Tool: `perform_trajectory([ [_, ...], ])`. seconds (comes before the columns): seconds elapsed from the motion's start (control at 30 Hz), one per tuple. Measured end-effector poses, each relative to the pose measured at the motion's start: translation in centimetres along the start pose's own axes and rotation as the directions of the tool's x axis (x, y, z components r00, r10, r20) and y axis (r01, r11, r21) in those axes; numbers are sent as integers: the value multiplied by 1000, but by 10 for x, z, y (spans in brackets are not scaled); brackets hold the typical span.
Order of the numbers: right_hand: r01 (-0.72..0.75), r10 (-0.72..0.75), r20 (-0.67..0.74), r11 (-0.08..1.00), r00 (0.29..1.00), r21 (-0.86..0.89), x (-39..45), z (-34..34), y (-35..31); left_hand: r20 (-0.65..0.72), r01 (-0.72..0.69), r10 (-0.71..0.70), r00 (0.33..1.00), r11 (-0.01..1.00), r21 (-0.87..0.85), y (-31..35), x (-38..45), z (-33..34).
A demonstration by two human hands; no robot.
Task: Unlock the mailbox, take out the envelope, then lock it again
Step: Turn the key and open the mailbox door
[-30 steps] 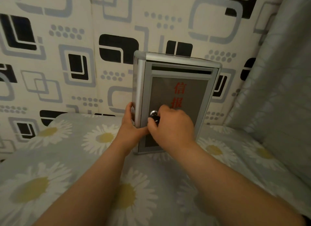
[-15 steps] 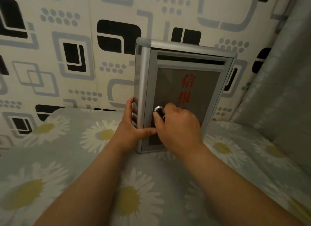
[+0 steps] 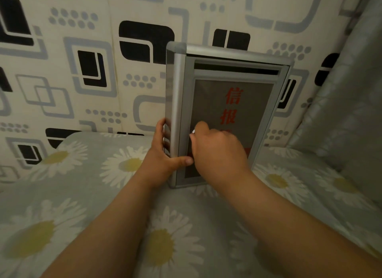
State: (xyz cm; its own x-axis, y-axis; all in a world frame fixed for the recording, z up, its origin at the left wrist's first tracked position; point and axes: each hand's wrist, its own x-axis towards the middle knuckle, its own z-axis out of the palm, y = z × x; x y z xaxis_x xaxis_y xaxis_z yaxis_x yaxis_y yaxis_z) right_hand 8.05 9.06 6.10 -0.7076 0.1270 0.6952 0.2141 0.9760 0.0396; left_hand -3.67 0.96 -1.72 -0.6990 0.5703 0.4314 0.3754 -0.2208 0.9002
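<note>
A silver metal mailbox (image 3: 223,75) with a grey door panel and red characters stands upright on the bed, leaning against the wall. Its door is closed and a dark slot runs across the top. My left hand (image 3: 165,153) grips the mailbox's left edge, thumb on the front frame. My right hand (image 3: 215,151) is closed at the lock (image 3: 193,131) on the door's left side, fingers pinched on something I take for the key; only a glint of metal shows. No envelope is visible.
The mailbox rests on a grey bedsheet with daisy print (image 3: 132,166). Behind it is a padded wall with black and grey squares (image 3: 82,60). A grey curtain or cushion (image 3: 341,112) rises at the right.
My right hand has turned at the lock and now covers most of it. The view has moved closer to the mailbox. The left hand keeps its grip.
</note>
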Motion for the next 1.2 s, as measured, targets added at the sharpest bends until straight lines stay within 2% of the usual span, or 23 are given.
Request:
perform_trajectory([
  [0.1, -45, 46, 48, 999, 998, -22, -2, 2, -3, 14, 0, 0, 1000, 1000, -4, 1, 0, 0],
  [0.33, -79, 85, -50, 990, 995, 118, -4, 5, -4, 43, 1, -2, 999, 1000, 29, 5, 0, -3],
  [0.5, -25, 38, -81, 987, 996, 160, -11, 3, -1, 62, 9, -12, 998, 998, 54, 5, -2, -5],
  [0.6, -21, 33, -59, 982, 998, 189, -13, 1, -1, 64, 39, -47, 997, 992, 117, 6, -3, -8],
  [0.87, -6, 10, -17, 972, 1000, 236, -18, -2, 1, 77, 44, -55, 996, 989, 139, 9, -7, -8],
  [1.0, -60, 73, -30, 949, 997, 310, -21, -5, 2, 92, 25, -39, 995, 989, 143, 9, -9, -9],
  [1.2, -154, 172, -4, 892, 985, 426, -29, -9, 2, 16, 39, -42, 999, 990, 133, 6, -14, -7],
])
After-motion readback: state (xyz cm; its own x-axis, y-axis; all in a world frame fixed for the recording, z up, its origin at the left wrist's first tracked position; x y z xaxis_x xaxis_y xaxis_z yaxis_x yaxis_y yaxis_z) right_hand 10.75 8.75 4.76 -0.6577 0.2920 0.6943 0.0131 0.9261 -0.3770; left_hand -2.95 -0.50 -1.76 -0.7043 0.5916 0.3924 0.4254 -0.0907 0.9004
